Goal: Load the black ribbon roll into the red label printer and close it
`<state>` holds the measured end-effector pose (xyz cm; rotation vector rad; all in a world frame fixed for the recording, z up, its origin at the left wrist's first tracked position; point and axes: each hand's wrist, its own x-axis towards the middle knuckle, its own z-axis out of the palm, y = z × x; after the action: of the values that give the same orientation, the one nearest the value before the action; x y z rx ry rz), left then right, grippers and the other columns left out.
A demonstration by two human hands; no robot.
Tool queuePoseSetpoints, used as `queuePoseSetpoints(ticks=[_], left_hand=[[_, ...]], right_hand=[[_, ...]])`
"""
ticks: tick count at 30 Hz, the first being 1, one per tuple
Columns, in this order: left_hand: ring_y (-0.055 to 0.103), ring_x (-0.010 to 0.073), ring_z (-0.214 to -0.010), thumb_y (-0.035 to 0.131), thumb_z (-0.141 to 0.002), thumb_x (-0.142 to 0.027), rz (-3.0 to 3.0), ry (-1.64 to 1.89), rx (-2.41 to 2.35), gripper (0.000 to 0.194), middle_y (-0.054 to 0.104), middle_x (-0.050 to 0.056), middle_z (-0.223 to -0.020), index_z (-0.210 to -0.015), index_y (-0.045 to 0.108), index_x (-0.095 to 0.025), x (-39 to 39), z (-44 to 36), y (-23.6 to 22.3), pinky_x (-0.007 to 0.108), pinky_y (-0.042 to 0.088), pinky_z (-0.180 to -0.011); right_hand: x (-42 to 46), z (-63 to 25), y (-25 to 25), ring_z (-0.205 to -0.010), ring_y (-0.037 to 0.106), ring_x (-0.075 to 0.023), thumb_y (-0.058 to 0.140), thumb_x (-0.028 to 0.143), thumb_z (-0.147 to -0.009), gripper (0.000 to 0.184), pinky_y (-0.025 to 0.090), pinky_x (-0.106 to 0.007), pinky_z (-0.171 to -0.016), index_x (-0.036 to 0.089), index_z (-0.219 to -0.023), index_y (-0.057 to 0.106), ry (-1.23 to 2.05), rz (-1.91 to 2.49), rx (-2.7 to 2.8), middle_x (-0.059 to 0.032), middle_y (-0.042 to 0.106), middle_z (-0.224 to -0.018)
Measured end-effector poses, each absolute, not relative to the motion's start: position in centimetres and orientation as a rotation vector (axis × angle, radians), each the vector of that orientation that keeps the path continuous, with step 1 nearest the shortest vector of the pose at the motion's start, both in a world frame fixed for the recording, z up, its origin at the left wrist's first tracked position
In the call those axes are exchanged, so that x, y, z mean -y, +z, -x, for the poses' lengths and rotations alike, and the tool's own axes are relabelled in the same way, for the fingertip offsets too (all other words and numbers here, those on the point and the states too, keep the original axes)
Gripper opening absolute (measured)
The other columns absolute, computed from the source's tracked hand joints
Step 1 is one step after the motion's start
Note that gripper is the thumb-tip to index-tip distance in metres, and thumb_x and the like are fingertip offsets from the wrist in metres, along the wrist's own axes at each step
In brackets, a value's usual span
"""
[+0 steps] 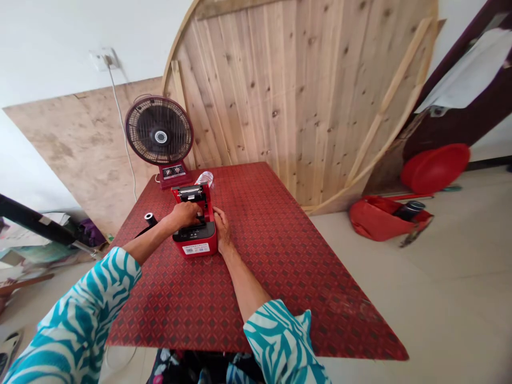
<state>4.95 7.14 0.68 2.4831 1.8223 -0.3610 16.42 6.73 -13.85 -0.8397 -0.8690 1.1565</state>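
A small red label printer [196, 242] stands on the red patterned table [256, 266] with its lid [192, 193] tipped open toward the back. My left hand [184, 214] reaches over the open compartment and its fingers rest inside it. Against the printer's right side lies my right hand [222, 230], steadying the case. A black roll core [150, 218] stands on the table just left of my left forearm. Whether my left fingers hold anything inside the printer is hidden.
A red table fan [160, 136] stands at the table's far left corner, with a clear plastic bottle [205, 177] lying behind the printer. A big round wooden board [296, 85] leans on the wall. A red basin [435, 168] and red bag [380, 218] sit on the floor at right.
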Motion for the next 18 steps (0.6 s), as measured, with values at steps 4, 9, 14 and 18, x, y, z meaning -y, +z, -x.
queuePoseSetpoints(ticks=[4,9,14,18], left_hand=[[0.068,0.0246,-0.096,0.063,-0.077,-0.028,-2.472,-0.353,-1.733,0.025,0.075,0.003,-0.101,-0.100,0.073,-0.030,-7.9,-4.3,0.0,0.027,0.048,-0.074],[0.068,0.0219,-0.094,0.054,-0.085,-0.036,-2.399,0.176,-1.422,0.028,0.075,0.003,-0.103,-0.100,0.074,-0.025,-6.3,-1.8,0.5,0.027,0.048,-0.080],[0.068,0.0235,-0.092,0.057,-0.083,-0.050,-2.212,0.569,-1.402,0.040,0.075,0.005,-0.103,-0.108,0.071,-0.021,-1.5,0.2,0.0,0.031,0.050,-0.084],[0.068,0.0224,-0.093,0.064,-0.080,-0.039,-2.255,0.760,-1.384,0.033,0.074,0.005,-0.105,-0.108,0.069,-0.021,0.4,-0.1,-1.5,0.032,0.050,-0.085]], right_hand=[[-6.4,-16.5,-13.7,-0.110,0.057,-0.0197,0.056,0.048,-0.080,0.036,0.044,-0.034,-0.095,0.029,-0.108,0.067,1.156,0.824,0.870,0.0002,0.069,-0.111],[-6.1,-16.7,-13.6,-0.109,0.058,-0.0192,0.056,0.049,-0.081,0.037,0.045,-0.033,-0.094,0.029,-0.110,0.067,1.165,0.815,0.880,0.0005,0.069,-0.111],[-6.5,-16.7,-13.9,-0.108,0.059,-0.0191,0.056,0.049,-0.081,0.037,0.046,-0.034,-0.094,0.027,-0.109,0.067,1.173,0.823,0.860,0.0003,0.070,-0.108],[-6.5,-16.8,-13.9,-0.108,0.060,-0.0194,0.056,0.049,-0.080,0.038,0.046,-0.034,-0.093,0.027,-0.109,0.066,1.182,0.832,0.858,-0.0001,0.070,-0.107]])
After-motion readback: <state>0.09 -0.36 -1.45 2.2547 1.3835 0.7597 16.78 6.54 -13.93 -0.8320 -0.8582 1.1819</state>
